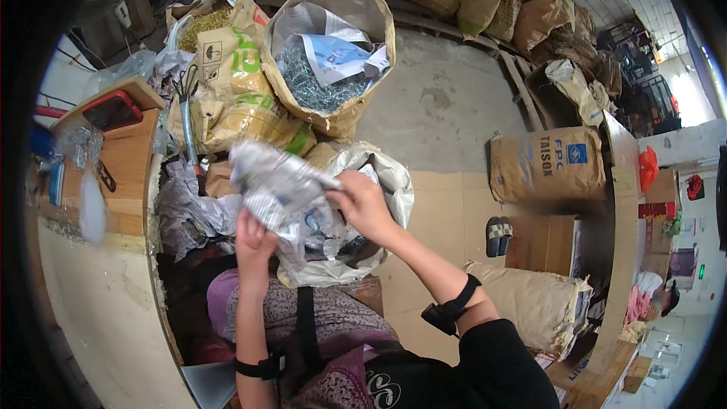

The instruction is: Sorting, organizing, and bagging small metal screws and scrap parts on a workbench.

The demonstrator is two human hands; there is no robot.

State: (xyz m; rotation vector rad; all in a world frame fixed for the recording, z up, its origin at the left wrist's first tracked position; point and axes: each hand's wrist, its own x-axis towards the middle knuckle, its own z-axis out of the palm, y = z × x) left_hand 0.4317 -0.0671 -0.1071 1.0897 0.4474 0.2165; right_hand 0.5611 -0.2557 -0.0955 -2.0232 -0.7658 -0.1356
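Between my hands is a crumpled sheet of printed paper [276, 182], slightly blurred, spread above an open white woven sack [399, 174]. My left hand [255, 245] is closed on the sheet's lower left side. At its right edge, my right hand [362, 201] pinches the paper between thumb and fingers. The sack stands in front of my lap, with its rim folded outward. More paper and some dark contents show inside it, partly hidden by the sheet.
A tall paper sack [333, 117] beyond holds silvery metal pieces and paper. Left of it stands a brown sack [246, 68]; crumpled papers [185, 212] lie below. A phone [112, 110] rests on the wooden bench [132, 174]. On the right are a full paper sack [547, 165] and slippers [498, 236].
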